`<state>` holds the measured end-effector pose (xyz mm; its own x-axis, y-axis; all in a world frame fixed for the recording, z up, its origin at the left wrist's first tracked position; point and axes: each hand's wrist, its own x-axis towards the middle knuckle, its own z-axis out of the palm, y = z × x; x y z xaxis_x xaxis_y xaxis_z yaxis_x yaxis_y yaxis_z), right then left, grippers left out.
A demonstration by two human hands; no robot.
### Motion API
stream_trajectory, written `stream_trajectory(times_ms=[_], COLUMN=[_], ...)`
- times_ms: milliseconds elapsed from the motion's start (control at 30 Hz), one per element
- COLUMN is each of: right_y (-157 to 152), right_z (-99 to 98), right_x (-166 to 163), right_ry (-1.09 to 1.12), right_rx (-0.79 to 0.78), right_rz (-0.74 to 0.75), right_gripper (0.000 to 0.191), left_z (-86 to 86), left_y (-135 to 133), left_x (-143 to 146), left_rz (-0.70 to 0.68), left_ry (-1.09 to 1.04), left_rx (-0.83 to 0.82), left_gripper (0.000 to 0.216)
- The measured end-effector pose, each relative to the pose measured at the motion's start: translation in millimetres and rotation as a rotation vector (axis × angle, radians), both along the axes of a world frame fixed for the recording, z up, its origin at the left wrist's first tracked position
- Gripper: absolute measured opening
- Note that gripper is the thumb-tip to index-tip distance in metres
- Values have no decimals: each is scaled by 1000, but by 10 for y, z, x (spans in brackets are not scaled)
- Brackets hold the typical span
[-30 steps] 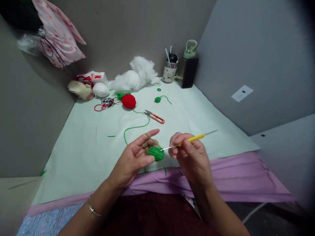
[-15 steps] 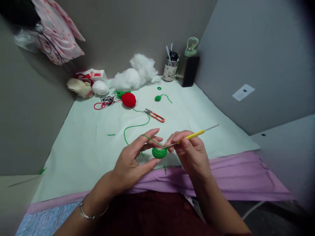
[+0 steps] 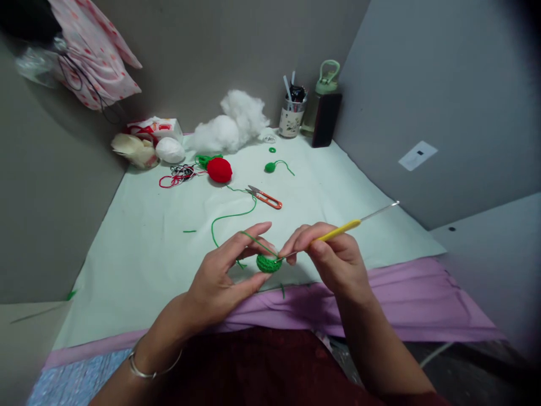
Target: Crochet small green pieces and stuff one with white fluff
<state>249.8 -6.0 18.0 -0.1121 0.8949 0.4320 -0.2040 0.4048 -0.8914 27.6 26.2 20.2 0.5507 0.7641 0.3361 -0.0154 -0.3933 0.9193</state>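
Between the thumb and fingers of my left hand is a small round green crochet piece. Green yarn runs over the index finger of that hand to the piece, and trails back over the table. My right hand grips the yellow handle of a crochet hook. The hook's near tip touches the right edge of the green piece; its other metal end points up to the right. Whether a loop sits on the near tip is too small to tell.
Orange thread snips lie beyond my hands. Further back are a red ball, a small green ball with a tail, white stuffing, a pen cup, a bottle and a dark phone. Walls enclose the table.
My right hand has shifted slightly right and tilted the hook, so its far end sits further right and higher. The green piece has turned a little in my left hand.
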Motion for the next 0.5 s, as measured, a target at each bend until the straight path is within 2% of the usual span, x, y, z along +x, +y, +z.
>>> stream_trajectory(times_ms=[233, 500], right_y=[-35, -64], right_z=[50, 125], right_x=[6, -15], right_ry=[-167, -338], right_rx=[82, 139], right_rz=[-44, -67], right_gripper=[20, 20], left_z=[-6, 20], left_y=[19, 59], left_x=[-8, -42], left_rz=[25, 54], left_ry=[40, 124], left_rx=[123, 379], left_gripper=[67, 72])
